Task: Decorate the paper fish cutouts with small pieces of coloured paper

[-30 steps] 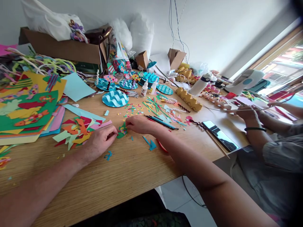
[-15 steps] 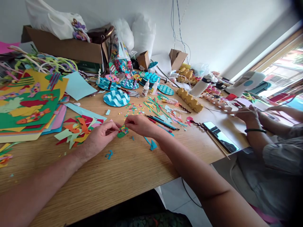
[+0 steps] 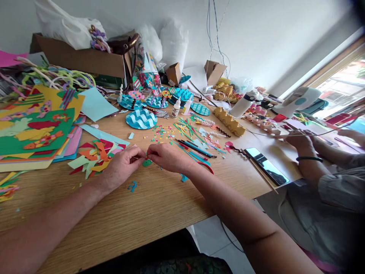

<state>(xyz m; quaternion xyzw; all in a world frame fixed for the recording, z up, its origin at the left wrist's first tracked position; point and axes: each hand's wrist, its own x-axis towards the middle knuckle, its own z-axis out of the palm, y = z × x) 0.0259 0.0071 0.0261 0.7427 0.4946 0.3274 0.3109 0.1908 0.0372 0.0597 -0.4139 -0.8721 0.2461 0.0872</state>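
Observation:
A small green paper fish [image 3: 147, 163] lies on the wooden table between my two hands, and mostly its green end shows. My left hand [image 3: 125, 165] is closed, its thumb and fingertips pinching at the fish's left edge. Over the fish's upper part, my right hand [image 3: 167, 156] is closed too, its fingertips meeting those of the left. Whatever sits between the right fingertips is hidden. Just left of my left hand is a pile of coloured paper scraps [image 3: 99, 154]. A curled blue paper scrap [image 3: 132, 186] lies nearer to me. A red loop [image 3: 205, 166] shows beyond my right forearm.
Pencils [image 3: 196, 148], two glue bottles [image 3: 176, 108] and a blue wavy disc [image 3: 141, 119] stand or lie farther back. Stacked coloured paper [image 3: 54, 131] covers the left. On the right are a phone [image 3: 266, 166], a thin stick [image 3: 261, 171] and another person's hands [image 3: 299, 139].
My right hand has shifted slightly left and down, meeting the left fingertips and covering more of the fish. The red loop beyond my right forearm has come into view.

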